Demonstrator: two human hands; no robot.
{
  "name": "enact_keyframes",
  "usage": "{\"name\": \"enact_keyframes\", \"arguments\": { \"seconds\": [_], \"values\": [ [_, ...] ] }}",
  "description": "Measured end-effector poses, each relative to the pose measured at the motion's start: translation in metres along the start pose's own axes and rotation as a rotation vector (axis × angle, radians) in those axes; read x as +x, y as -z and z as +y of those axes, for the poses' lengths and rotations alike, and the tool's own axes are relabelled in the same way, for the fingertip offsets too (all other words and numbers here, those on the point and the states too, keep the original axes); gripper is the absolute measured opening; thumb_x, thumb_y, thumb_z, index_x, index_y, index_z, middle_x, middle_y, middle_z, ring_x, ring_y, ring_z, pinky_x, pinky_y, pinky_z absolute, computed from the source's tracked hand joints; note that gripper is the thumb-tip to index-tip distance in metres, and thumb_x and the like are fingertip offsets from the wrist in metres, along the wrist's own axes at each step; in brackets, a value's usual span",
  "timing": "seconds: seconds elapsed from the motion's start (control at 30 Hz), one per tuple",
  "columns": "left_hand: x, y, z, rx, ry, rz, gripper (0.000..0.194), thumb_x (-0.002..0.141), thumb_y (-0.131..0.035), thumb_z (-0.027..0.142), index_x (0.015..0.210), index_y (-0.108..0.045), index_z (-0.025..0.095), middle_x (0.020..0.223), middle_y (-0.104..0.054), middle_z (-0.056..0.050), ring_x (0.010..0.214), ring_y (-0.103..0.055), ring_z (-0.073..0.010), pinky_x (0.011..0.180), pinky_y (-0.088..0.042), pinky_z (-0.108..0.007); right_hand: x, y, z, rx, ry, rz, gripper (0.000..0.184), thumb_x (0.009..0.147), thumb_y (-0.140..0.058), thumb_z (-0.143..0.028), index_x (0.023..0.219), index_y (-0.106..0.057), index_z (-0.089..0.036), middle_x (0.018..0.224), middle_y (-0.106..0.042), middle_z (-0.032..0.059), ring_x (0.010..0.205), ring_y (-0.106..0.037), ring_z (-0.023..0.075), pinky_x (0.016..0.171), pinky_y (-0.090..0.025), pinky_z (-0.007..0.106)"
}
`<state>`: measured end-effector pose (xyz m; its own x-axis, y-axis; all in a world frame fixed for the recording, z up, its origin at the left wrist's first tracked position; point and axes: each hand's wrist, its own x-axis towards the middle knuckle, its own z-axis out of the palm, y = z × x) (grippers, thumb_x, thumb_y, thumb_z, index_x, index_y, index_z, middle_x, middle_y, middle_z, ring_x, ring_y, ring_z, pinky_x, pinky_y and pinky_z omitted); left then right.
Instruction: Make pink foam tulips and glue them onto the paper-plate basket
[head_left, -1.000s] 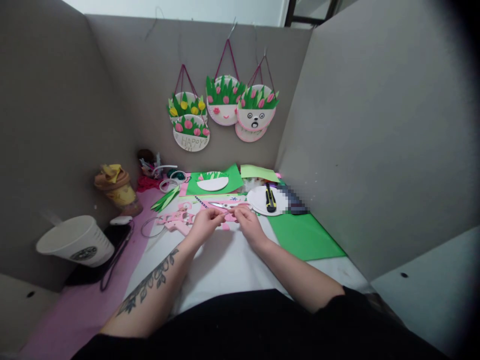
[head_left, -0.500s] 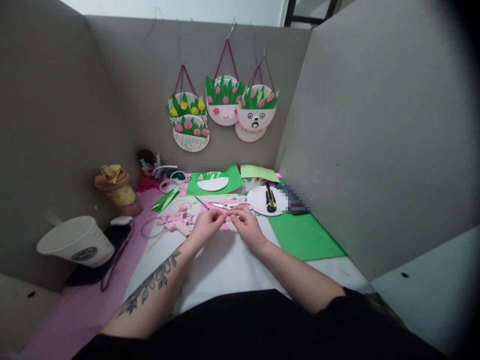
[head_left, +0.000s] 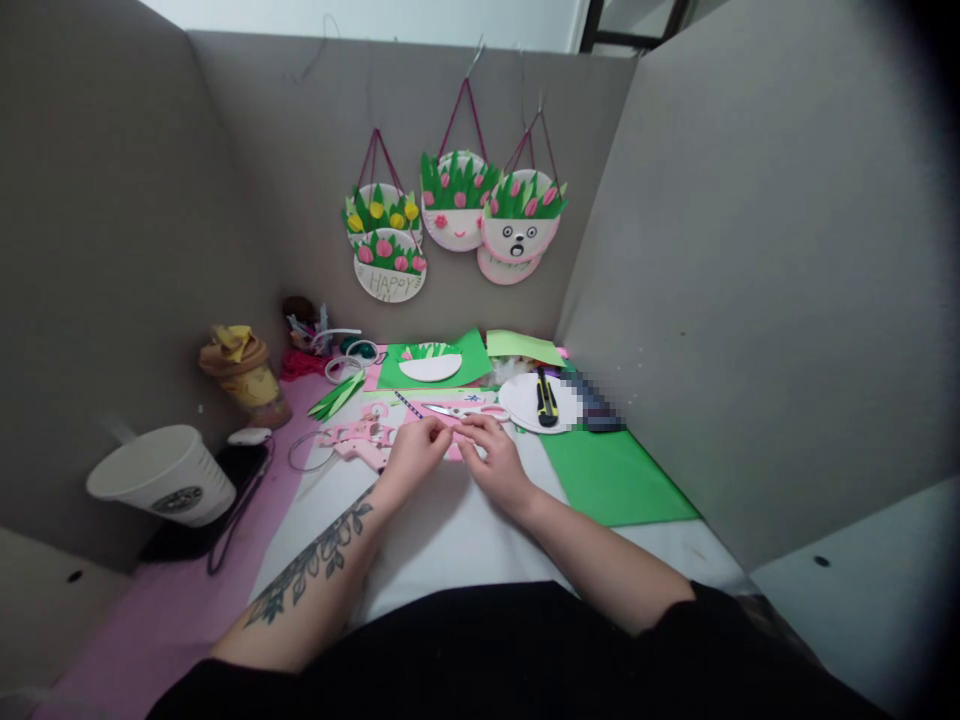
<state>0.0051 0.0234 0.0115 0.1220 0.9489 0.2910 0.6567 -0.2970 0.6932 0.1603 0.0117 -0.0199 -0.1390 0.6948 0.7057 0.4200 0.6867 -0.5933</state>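
My left hand (head_left: 409, 458) and my right hand (head_left: 487, 455) meet over the white sheet (head_left: 442, 535) in the middle of the desk. Both pinch a small pink paper piece (head_left: 454, 440) between their fingertips. Just beyond the fingers lie scissors (head_left: 457, 410) with pink handles and a pink glue gun (head_left: 360, 443) to the left. My left forearm carries a dark tattoo.
A green sheet (head_left: 615, 480) lies to the right, beside a white plate (head_left: 525, 402) with a yellow-black cutter (head_left: 545, 397). A white cup (head_left: 161, 478) and a jar (head_left: 244, 375) stand at the left. Paper-plate flower crafts (head_left: 457, 215) hang on the back wall. Grey partitions enclose the desk.
My hands have drawn slightly closer together on the pink piece. The view has shifted a little to the left.
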Motion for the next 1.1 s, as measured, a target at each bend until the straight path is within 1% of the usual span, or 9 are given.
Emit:
{"name": "enact_keyframes", "arguments": {
  "seconds": [0.23,0.4,0.5,0.67,0.83,0.9,0.97,1.03,1.1],
  "values": [
    [-0.002,-0.002,0.004,-0.183,0.037,-0.083,0.02,0.076,-0.053,0.032,0.065,-0.062,0.017,0.06,-0.061,0.001,0.059,-0.053,-0.0139,0.056,-0.037,-0.023,0.002,0.002,0.004,-0.047,-0.033,0.072,0.012,0.084,-0.057,-0.023,0.086,-0.069,-0.023,0.088,-0.056,0.0063,0.093,-0.056,0.0217,0.082,-0.049,0.037],
    [-0.002,-0.004,0.008,-0.436,0.131,-0.137,0.016,0.071,-0.058,0.032,0.066,-0.062,0.016,0.061,-0.062,0.0,0.057,-0.053,-0.0128,0.055,-0.038,-0.023,0.004,0.003,0.003,-0.081,-0.014,0.078,0.013,0.085,-0.053,-0.022,0.083,-0.066,-0.022,0.088,-0.055,0.0074,0.091,-0.055,0.0231,0.084,-0.047,0.041],
    [-0.001,-0.004,0.008,-0.59,0.233,-0.166,0.015,0.067,-0.059,0.03,0.064,-0.061,0.016,0.06,-0.061,-0.001,0.053,-0.048,-0.0105,0.048,-0.032,-0.021,0.005,0.004,0.003,-0.144,0.042,0.068,0.013,0.085,-0.053,-0.021,0.082,-0.066,-0.023,0.088,-0.057,0.0082,0.092,-0.054,0.024,0.086,-0.046,0.042],
    [-0.001,-0.007,0.009,-0.782,0.34,-0.189,0.012,0.061,-0.059,0.027,0.059,-0.057,0.015,0.056,-0.057,0.001,0.045,-0.037,-0.0059,0.042,-0.022,-0.019,0.007,0.006,0.004,-0.194,0.159,0.056,0.013,0.086,-0.052,-0.019,0.083,-0.065,-0.023,0.09,-0.058,0.0088,0.092,-0.053,0.024,0.087,-0.045,0.041],
    [-0.002,-0.013,0.01,-0.906,0.42,-0.218,0.013,0.059,-0.06,0.026,0.056,-0.053,0.015,0.055,-0.054,0.002,0.044,-0.033,-0.0039,0.041,-0.018,-0.019,0.009,0.008,0.005,-0.218,0.168,0.014,0.014,0.086,-0.051,-0.02,0.083,-0.064,-0.023,0.091,-0.059,0.0091,0.092,-0.052,0.0239,0.087,-0.045,0.042],
    [0.0,-0.013,0.007,-0.933,0.445,-0.212,0.015,0.059,-0.062,0.027,0.057,-0.054,0.015,0.057,-0.054,0.002,0.044,-0.034,-0.0039,0.04,-0.018,-0.019,0.01,0.01,0.005,-0.203,0.146,-0.006,0.013,0.086,-0.051,-0.022,0.082,-0.063,-0.023,0.091,-0.058,0.0093,0.091,-0.053,0.0243,0.087,-0.045,0.042],
    [0.005,-0.008,0.003,-0.967,0.483,-0.15,0.018,0.058,-0.065,0.03,0.061,-0.057,0.014,0.06,-0.055,0.001,0.046,-0.036,-0.004,0.04,-0.018,-0.018,0.009,0.012,0.005,-0.159,0.132,0.012,0.013,0.085,-0.05,-0.023,0.084,-0.063,-0.023,0.091,-0.058,0.0097,0.092,-0.054,0.0249,0.088,-0.045,0.044],
    [0.009,0.001,-0.001,-1.0,0.497,-0.083,0.024,0.058,-0.07,0.033,0.067,-0.06,0.013,0.065,-0.058,-0.001,0.049,-0.04,-0.0043,0.04,-0.02,-0.016,0.008,0.015,0.005,-0.095,0.112,0.092,0.014,0.086,-0.049,-0.024,0.089,-0.063,-0.022,0.093,-0.057,0.0103,0.096,-0.054,0.0254,0.09,-0.044,0.045],
    [0.012,0.01,-0.003,-0.998,0.454,-0.11,0.03,0.06,-0.074,0.037,0.075,-0.063,0.013,0.073,-0.062,-0.003,0.054,-0.045,-0.0051,0.042,-0.023,-0.015,0.008,0.018,0.005,-0.026,0.071,0.154,0.019,0.087,-0.049,-0.026,0.102,-0.061,-0.022,0.101,-0.057,0.0116,0.101,-0.054,0.0259,0.089,-0.045,0.045]
  ]
}}
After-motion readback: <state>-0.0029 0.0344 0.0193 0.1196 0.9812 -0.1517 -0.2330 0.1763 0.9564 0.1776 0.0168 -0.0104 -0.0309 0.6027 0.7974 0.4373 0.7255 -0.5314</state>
